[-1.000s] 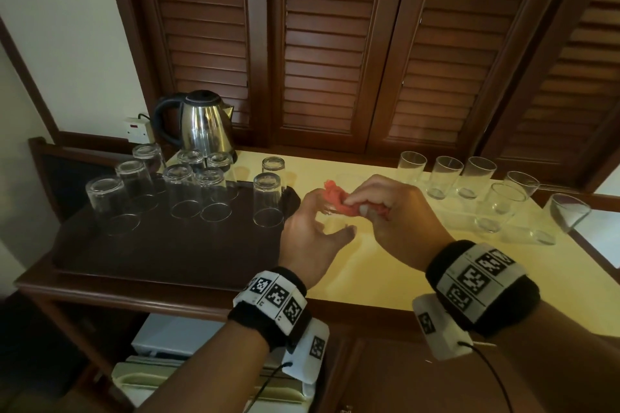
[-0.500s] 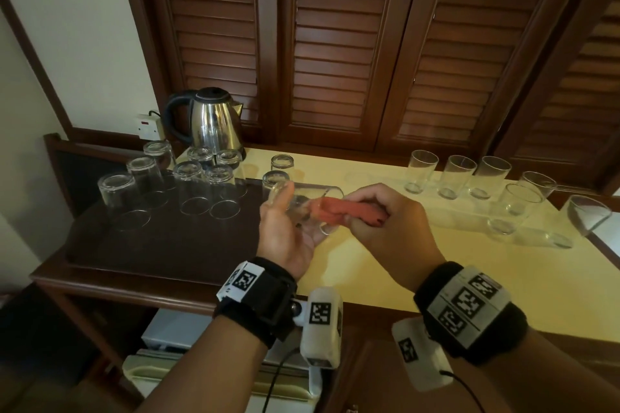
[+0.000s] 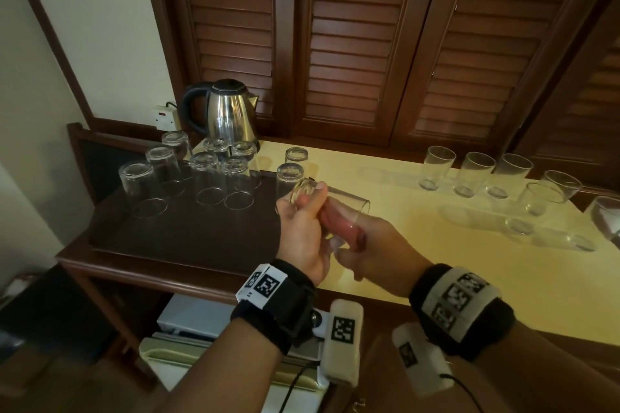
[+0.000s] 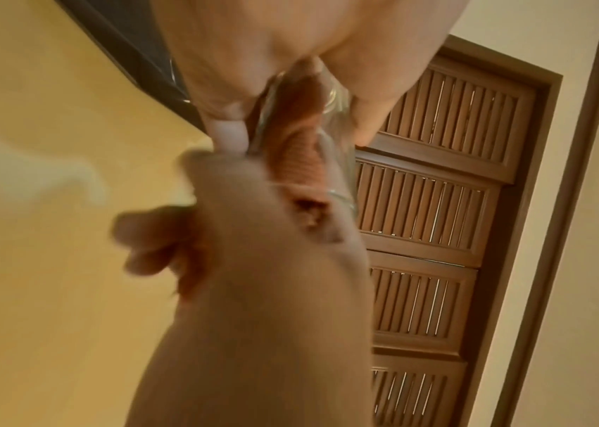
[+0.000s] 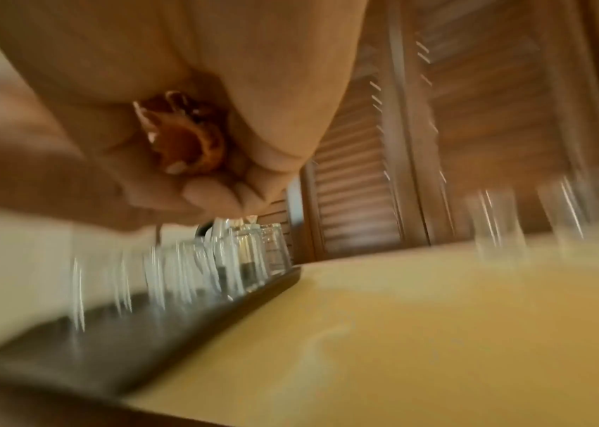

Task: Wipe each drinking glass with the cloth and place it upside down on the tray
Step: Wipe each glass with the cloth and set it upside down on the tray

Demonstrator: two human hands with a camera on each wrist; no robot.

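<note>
Change: a second ago the hands worked the cloth over the glass at the yellow counter; since then the glass has swung onto its side, base toward the tray, and the cloth now sits deeper inside it.
Left hand: the left hand [image 3: 303, 231] grips the glass [image 3: 335, 208] near its base, fingers and thumb curled round the wall; the thick base [image 3: 303, 193] points up and to the left.
Right hand: the right hand [image 3: 379, 255] pinches the red cloth [image 3: 342, 228], fingers curled on it and pushed into the mouth of the glass; the left wrist view shows the cloth [image 4: 297, 144] running inside the clear wall.
Glass position: held in the air, lying almost level, over the right edge of the dark tray [image 3: 188, 238] and the near counter [image 3: 503, 295].
Tray: nine glasses stand upside down on its far part, the nearest [image 3: 290, 178] just behind the held one.
Unwiped glasses: a group stands mouth up at the far right of the counter, starting with one [image 3: 436, 168] well apart from the hands.
Kettle: a steel kettle [image 3: 228, 114] stands behind the tray by a wall socket [image 3: 165, 117].
Right wrist view: blurred; the cloth [image 5: 184, 138] bunches in the palm.
</note>
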